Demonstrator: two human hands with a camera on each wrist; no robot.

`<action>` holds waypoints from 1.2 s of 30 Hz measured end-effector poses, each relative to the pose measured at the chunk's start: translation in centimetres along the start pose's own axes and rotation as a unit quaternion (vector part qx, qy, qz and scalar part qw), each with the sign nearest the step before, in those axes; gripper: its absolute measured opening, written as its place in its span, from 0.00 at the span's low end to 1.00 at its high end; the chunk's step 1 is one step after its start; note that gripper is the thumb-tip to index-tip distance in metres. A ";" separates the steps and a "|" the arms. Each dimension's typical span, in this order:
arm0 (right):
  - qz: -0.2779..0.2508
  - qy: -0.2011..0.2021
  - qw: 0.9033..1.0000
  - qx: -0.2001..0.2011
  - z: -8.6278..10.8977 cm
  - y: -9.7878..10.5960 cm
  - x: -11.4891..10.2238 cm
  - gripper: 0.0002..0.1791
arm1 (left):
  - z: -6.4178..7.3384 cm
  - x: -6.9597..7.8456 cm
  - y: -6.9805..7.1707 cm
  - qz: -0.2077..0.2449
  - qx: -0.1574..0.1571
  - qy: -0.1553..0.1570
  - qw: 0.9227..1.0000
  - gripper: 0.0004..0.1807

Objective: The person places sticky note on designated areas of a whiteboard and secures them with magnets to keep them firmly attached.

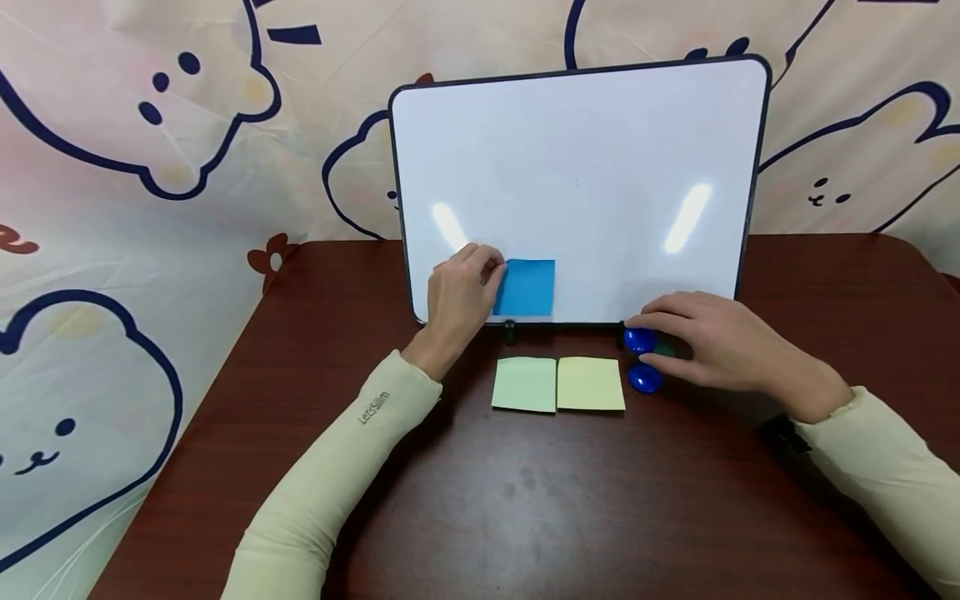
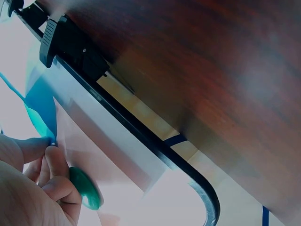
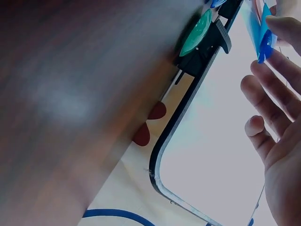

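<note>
Thumb and fingertips of my left hand (image 1: 463, 287) pinch the left edge of a blue sticky note (image 1: 527, 288), which stands against the lower part of the whiteboard (image 1: 577, 158). In the left wrist view, a green oval magnet (image 2: 85, 189) shows beside the curled fingers; whether they touch it is unclear. My right hand (image 1: 712, 342) pinches a blue magnet (image 1: 639, 340) between thumb and fingers, near the board's lower right. A second blue magnet (image 1: 645, 379) lies just below on the table. Partly behind the right fingers is another green magnet (image 1: 663, 350).
The whiteboard stands upright on black clip feet (image 1: 510, 332). Before it, a pale green sticky note (image 1: 524, 384) and a pale yellow sticky note (image 1: 590, 384) lie side by side on the dark wooden table (image 1: 510, 508). A patterned curtain (image 1: 330, 58) hangs behind.
</note>
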State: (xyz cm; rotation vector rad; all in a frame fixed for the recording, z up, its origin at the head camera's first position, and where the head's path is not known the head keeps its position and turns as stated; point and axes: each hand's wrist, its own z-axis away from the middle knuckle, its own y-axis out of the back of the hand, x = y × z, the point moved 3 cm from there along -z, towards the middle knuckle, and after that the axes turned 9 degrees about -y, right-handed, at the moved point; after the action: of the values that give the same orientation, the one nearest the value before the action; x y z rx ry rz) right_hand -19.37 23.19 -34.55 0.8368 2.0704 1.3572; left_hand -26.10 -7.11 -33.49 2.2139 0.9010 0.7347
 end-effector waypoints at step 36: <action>0.040 -0.013 0.999 0.013 -1.5 -0.3 -0.8 0.28 | 0.0 -0.2 0.0 0.025 -0.005 0.013 1.000 0.08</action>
State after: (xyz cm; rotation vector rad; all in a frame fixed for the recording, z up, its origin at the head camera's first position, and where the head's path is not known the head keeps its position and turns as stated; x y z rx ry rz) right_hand -20.01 21.61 -34.17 0.9538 2.0596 1.3563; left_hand -26.22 -7.23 -33.53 2.2299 0.8552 0.7910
